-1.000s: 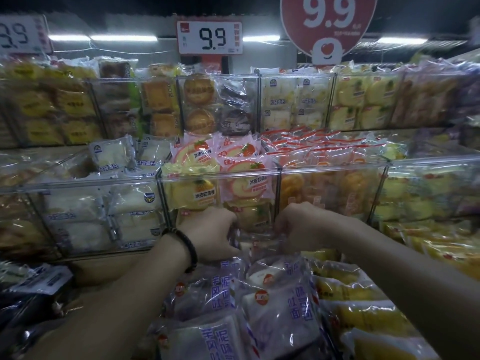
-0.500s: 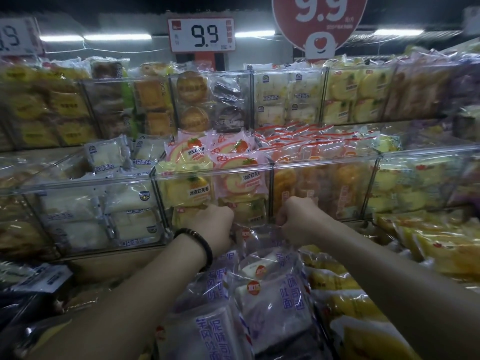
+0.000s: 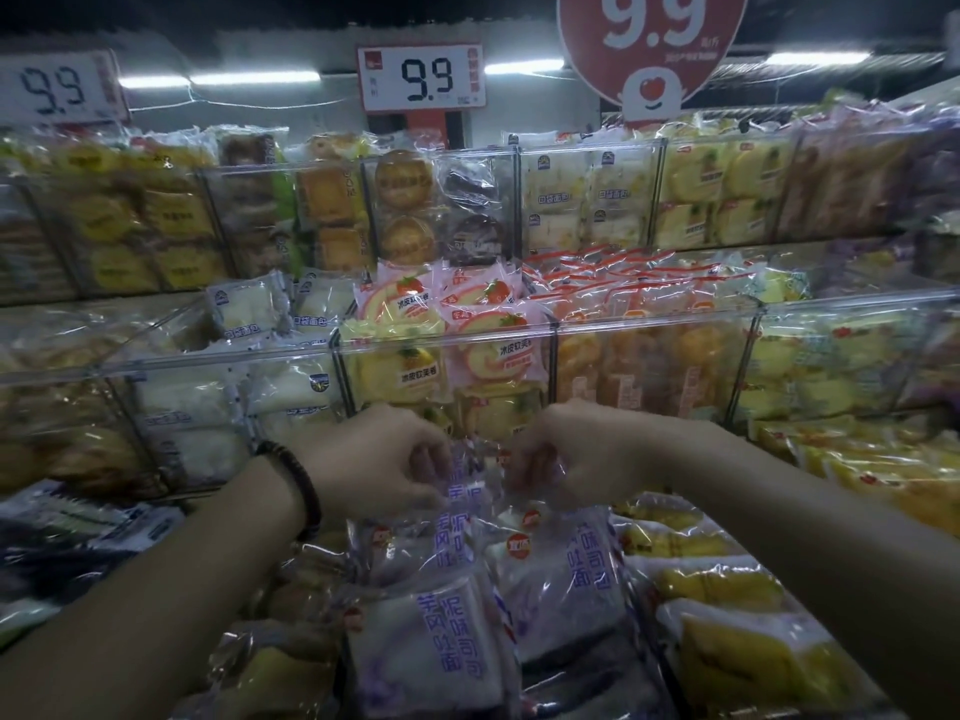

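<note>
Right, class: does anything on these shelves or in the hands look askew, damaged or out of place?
Nothing torn or spilled. Pink strawberry-print roll packets are heaped askew above the rim of their clear plastic bin. The left hand and right hand pinch clear purple-lettered bread packets by crumpled tops.

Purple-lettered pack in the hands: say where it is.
Head view, centre: the left hand and right hand pinch the pack by its top, just below the clear bin, yellow packs to its right.
</note>
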`<state>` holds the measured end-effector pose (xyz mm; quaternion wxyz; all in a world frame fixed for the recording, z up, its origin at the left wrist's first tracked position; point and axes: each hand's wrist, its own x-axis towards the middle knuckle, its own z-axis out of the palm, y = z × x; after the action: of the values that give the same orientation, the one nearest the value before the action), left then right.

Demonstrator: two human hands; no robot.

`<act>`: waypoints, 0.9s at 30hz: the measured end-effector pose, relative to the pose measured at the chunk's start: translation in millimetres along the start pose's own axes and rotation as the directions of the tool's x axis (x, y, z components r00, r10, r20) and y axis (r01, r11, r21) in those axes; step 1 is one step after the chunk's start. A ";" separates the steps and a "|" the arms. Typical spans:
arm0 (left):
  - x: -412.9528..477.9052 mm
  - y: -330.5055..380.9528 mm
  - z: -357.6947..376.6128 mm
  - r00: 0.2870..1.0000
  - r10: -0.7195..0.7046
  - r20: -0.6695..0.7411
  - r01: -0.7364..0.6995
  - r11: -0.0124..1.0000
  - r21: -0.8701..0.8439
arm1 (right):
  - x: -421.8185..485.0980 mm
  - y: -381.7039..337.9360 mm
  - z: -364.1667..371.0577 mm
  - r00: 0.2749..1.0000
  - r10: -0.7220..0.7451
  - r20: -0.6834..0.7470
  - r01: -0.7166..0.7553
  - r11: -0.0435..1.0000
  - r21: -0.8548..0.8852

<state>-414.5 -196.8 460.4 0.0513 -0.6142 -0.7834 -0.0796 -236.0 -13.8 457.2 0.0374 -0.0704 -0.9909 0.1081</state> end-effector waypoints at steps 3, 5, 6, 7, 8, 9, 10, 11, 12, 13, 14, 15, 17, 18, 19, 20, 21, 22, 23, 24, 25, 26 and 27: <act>-5.8 -5.6 10.7 0.999 0.021 0.036 -0.022 1.000 0.012 | -1.0 -4.9 3.2 0.998 0.001 0.068 -0.001 1.000 0.001; -4.1 -9.2 16.5 0.999 0.042 0.031 -0.040 0.997 -0.060 | -1.0 -5.8 4.8 0.999 -0.004 0.054 0.005 1.000 -0.025; -2.8 -10.6 18.4 0.998 0.045 0.037 -0.041 0.994 -0.104 | -1.2 -5.4 5.7 0.999 0.002 0.049 0.000 1.000 -0.031; -2.2 -11.9 19.3 0.998 0.041 0.043 -0.035 0.989 -0.145 | -1.4 -4.7 6.2 0.999 0.010 0.051 -0.008 1.000 -0.030; -1.7 -13.3 19.6 0.998 0.035 0.047 -0.027 0.985 -0.168 | -1.5 -3.7 6.4 0.998 0.020 0.051 -0.018 0.999 -0.036; -1.2 -14.7 19.8 0.998 0.032 0.047 -0.023 0.985 -0.173 | -1.1 -1.8 7.0 0.998 0.032 0.048 -0.030 0.999 -0.044; -0.4 -15.7 19.8 0.998 0.031 0.048 -0.023 0.986 -0.162 | -1.0 -0.7 7.6 0.998 0.049 0.042 -0.046 0.997 -0.056; 0.5 -16.7 19.6 0.998 0.032 0.048 -0.025 0.990 -0.138 | -0.1 1.2 8.7 0.997 0.067 0.032 -0.065 0.995 -0.072; 0.8 -17.2 18.7 0.999 0.030 0.043 -0.025 0.994 -0.103 | 0.7 1.7 9.2 0.996 0.089 0.015 -0.088 0.992 -0.089; 0.7 -17.5 17.4 0.999 0.024 0.037 -0.022 0.998 -0.067 | 1.7 2.1 9.4 0.994 0.108 -0.009 -0.109 0.990 -0.094; 0.9 -18.6 16.6 1.000 0.014 0.027 -0.013 0.999 -0.032 | 2.9 2.8 9.6 0.990 0.132 -0.044 -0.136 0.987 -0.090; 0.8 -20.3 15.8 1.000 0.002 0.014 -0.002 1.000 0.001 | 3.8 3.1 9.0 0.984 0.155 -0.086 -0.161 0.984 -0.078; -0.3 -23.7 14.8 1.000 -0.007 -0.013 0.008 0.998 0.059 | 7.0 6.2 7.7 0.954 0.228 -0.195 -0.243 0.969 -0.054; -0.6 -24.6 15.0 1.000 -0.008 -0.025 0.010 0.997 0.071 | 9.3 7.9 7.5 0.928 0.266 -0.259 -0.288 0.957 -0.049; -0.4 -25.1 16.2 1.000 -0.010 -0.029 0.012 0.997 0.070 | 11.9 9.6 8.0 0.900 0.298 -0.317 -0.329 0.943 -0.046; -0.3 -24.4 17.5 1.000 -0.008 -0.029 0.010 0.998 0.063 | 14.8 9.8 9.4 0.874 0.324 -0.362 -0.362 0.931 -0.041; 0.6 -23.5 19.5 1.000 -0.005 -0.024 0.007 0.998 0.059 | 17.6 8.8 12.3 0.852 0.347 -0.391 -0.391 0.920 -0.035; 1.4 -22.0 21.7 1.000 -0.001 -0.019 0.002 0.998 0.065 | 19.7 6.1 15.9 0.840 0.367 -0.400 -0.416 0.908 -0.040; 2.9 -20.3 23.7 1.000 0.008 -0.018 -0.007 0.997 0.077 | 21.4 2.8 19.4 0.836 0.382 -0.393 -0.437 0.898 -0.056; 4.7 -19.0 25.8 1.000 0.017 -0.022 -0.015 0.996 0.082 | 23.0 0.2 22.9 0.841 0.395 -0.370 -0.452 0.889 -0.077; 6.4 -17.6 27.8 0.999 0.023 -0.030 -0.021 0.998 0.063 | 24.2 -1.6 25.7 0.850 0.405 -0.337 -0.459 0.884 -0.094; 7.8 -15.2 29.2 0.999 0.019 -0.035 -0.018 1.000 0.017 | 24.9 -3.4 27.5 0.861 0.411 -0.299 -0.460 0.881 -0.111; 9.9 -12.8 30.6 0.999 0.011 -0.040 -0.012 0.999 -0.043 | 25.1 -4.7 28.3 0.868 0.413 -0.275 -0.458 0.880 -0.125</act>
<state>-428.9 -184.7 431.3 0.0539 -0.6180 -0.7768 -0.1084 -264.0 -20.5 432.2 0.1249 -0.3087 -0.9429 0.0112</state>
